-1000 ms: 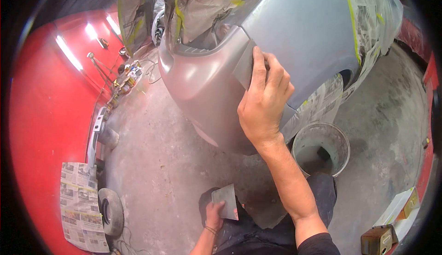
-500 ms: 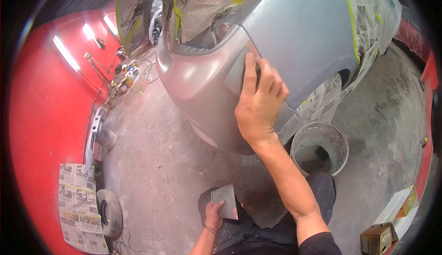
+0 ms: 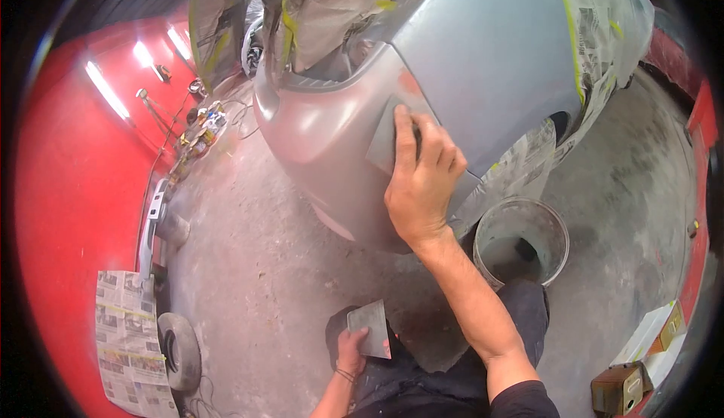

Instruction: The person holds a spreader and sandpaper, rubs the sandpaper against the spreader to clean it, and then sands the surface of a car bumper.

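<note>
My right hand [image 3: 426,169] pinches a grey putty spreader [image 3: 383,137], a flat rectangular sheet pressed against the bumper corner. The car bumper [image 3: 302,135] is dull silver-grey, and a reddish smear [image 3: 408,81] shows on it just above the spreader, beside the seam with the fender [image 3: 490,56]. Low in the view, near my knee, my left hand [image 3: 351,351] grips a second flat grey spreader [image 3: 369,329] by its side, thumb on top. Pinkish-red smears mark that spreader's right edge.
A bucket [image 3: 562,256] with murky water and a dark block stands by my right leg. Newspaper and plastic masking [image 3: 596,48] covers parts of the car. A tyre [image 3: 181,350] and newspaper-covered panel [image 3: 128,335] are at left, a metal can [image 3: 618,391] at lower right.
My right hand and its spreader have slid slightly down the bumper, away from the upper edge, exposing more of the reddish smear. My left hand stays in place.
</note>
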Demonstrator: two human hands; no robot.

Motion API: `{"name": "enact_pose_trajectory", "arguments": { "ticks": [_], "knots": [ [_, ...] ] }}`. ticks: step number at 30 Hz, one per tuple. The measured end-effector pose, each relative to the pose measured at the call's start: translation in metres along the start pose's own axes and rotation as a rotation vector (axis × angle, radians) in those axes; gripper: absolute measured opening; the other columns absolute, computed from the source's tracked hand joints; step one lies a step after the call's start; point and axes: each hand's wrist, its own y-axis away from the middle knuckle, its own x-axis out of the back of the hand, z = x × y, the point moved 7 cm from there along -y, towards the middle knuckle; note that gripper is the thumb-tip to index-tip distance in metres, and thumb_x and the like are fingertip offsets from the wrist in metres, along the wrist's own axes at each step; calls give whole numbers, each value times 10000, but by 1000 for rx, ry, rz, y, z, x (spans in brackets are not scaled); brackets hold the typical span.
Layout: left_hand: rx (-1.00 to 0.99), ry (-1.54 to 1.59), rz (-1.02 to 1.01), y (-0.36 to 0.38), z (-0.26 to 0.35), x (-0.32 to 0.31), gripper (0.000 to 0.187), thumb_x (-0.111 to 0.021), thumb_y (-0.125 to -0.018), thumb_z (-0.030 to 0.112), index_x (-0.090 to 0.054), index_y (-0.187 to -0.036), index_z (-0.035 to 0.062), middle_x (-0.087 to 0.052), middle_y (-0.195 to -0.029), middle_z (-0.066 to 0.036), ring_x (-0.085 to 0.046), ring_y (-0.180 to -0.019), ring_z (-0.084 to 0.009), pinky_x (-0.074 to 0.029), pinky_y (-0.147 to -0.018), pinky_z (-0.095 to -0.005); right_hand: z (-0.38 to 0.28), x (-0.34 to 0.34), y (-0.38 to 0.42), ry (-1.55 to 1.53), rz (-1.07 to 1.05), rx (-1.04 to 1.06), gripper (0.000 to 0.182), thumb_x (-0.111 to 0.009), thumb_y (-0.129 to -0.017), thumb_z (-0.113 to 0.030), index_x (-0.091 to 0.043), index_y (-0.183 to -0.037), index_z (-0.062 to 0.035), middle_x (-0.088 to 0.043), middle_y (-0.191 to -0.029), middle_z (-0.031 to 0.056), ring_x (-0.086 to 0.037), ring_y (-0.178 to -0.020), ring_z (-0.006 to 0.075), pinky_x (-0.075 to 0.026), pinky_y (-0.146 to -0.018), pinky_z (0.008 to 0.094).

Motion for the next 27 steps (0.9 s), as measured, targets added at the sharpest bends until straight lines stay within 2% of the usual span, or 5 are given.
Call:
{"name": "enact_pose_trajectory", "arguments": {
  "ticks": [10,15,23,26,27],
  "knots": [
    [-8,118,15,6,8,-4,303,-690,-941,143,-682,-1206,-6,-722,-1113,-96,-701,-1016,-241,-557,-924,-410,20,43,20,-292,-15,-157,480,-563,-1050,-97,-546,-1523,-18,-551,-1395,172,-523,-1232,376,-384,-1074,507],
    [-156,236,-136,23,82,-88,392,-641,-1040,125,-569,-1404,-3,-679,-1259,-121,-684,-1134,-260,-556,-1012,-444,56,59,66,-1055,-284,-709,424,-499,-1143,-137,-522,-1519,58,-614,-1415,138,-576,-1320,228,-428,-1154,358],
    [-246,368,-277,33,159,-202,392,-641,-1071,131,-538,-1434,23,-658,-1324,-96,-658,-1192,-222,-549,-1037,-407,-3,118,113,-946,-622,-159,429,-594,-972,108,-635,-1373,-39,-606,-1415,154,-564,-1378,311,-437,-1188,462],
    [-210,412,-283,39,156,-213,322,-644,-1070,103,-586,-1376,20,-680,-1288,-72,-662,-1158,-176,-549,-1017,-374,-7,126,113,-979,-523,-183,518,-710,-1029,-411,-627,-1386,-45,-590,-1407,204,-560,-1330,376,-449,-1129,497],
    [-200,432,-286,42,155,-215,311,-645,-1068,100,-595,-1365,21,-687,-1277,-67,-665,-1148,-171,-551,-1012,-369,-4,124,118,-974,-483,-172,675,-629,-1028,-619,-620,-1376,-41,-584,-1384,205,-571,-1289,371,-462,-1104,492]
  ]
}}
